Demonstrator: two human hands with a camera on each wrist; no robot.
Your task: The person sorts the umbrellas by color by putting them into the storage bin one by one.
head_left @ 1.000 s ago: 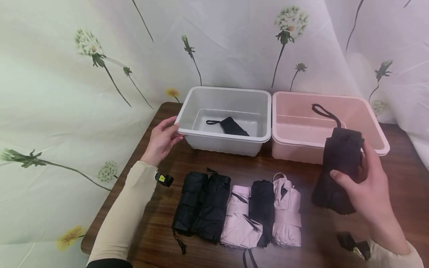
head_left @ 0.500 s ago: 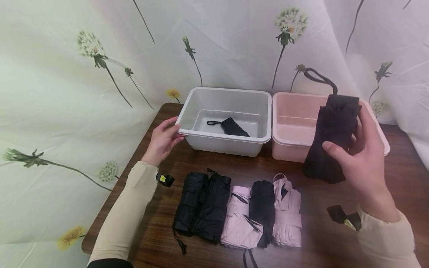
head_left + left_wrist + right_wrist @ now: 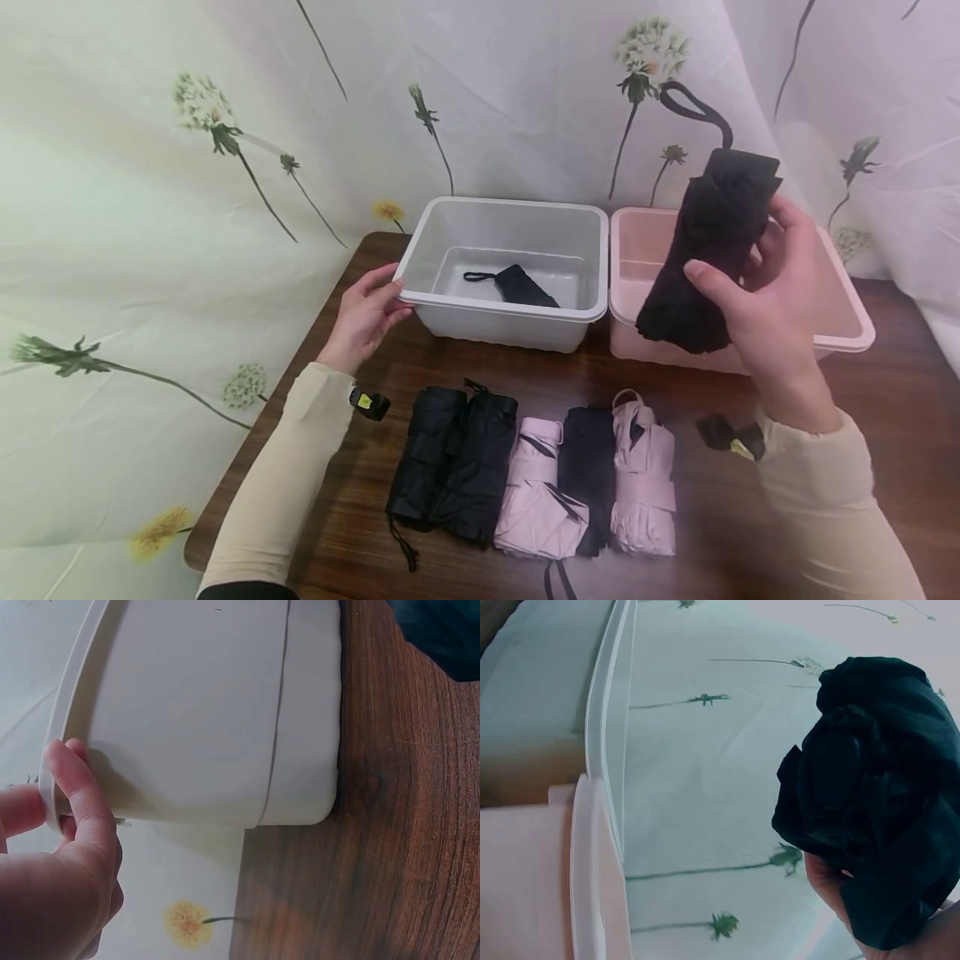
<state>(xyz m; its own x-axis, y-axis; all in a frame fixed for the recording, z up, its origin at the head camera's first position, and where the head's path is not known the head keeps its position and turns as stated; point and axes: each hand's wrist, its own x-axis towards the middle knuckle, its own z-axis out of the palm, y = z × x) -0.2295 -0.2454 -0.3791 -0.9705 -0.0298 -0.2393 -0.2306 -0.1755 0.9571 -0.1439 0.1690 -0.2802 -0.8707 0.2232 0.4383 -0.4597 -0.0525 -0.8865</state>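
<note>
Head view: lifting black folded umbrella [image 3: 708,250] higher and leftward, gripped in fingers of right hand [image 3: 776,308], now before or over pink bin [image 3: 626,337], seemingly mid-transfer, while pinching gray bin [image 3: 502,327] with left hand [image 3: 366,319].

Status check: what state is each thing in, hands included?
Grey bin: upright, one folded black umbrella inside
Pink bin: upright, inside partly hidden
Umbrella row: five, all folded, side by side
Held umbrella: black, folded, tilted
Left hand: holding the grey bin's rim
Right hand: gripping the held umbrella
</note>
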